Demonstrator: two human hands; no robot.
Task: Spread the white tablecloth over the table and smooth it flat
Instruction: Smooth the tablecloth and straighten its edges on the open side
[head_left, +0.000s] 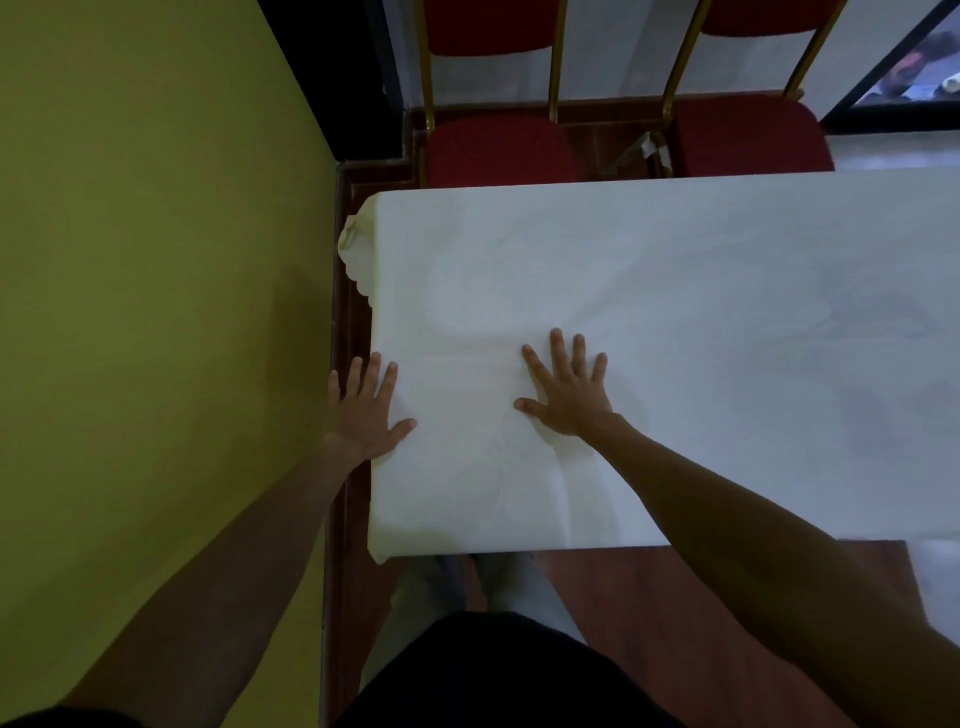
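White tablecloth already covers the table top and drapes over its edges; this looks like the smoothing stage. Both hands flat, fingers spread, gripping nothing: left hand sits on the table's left edge, fingers partly over the drop; right hand is pressed on the cloth, just right of it. A soft ridge runs from under the right palm toward the near edge. Suggest: left pins the edge, right sweeps outward away from it with light, even pressure, pushing slack off the edge. The bunched corner beyond the left hand needs tugging straight.
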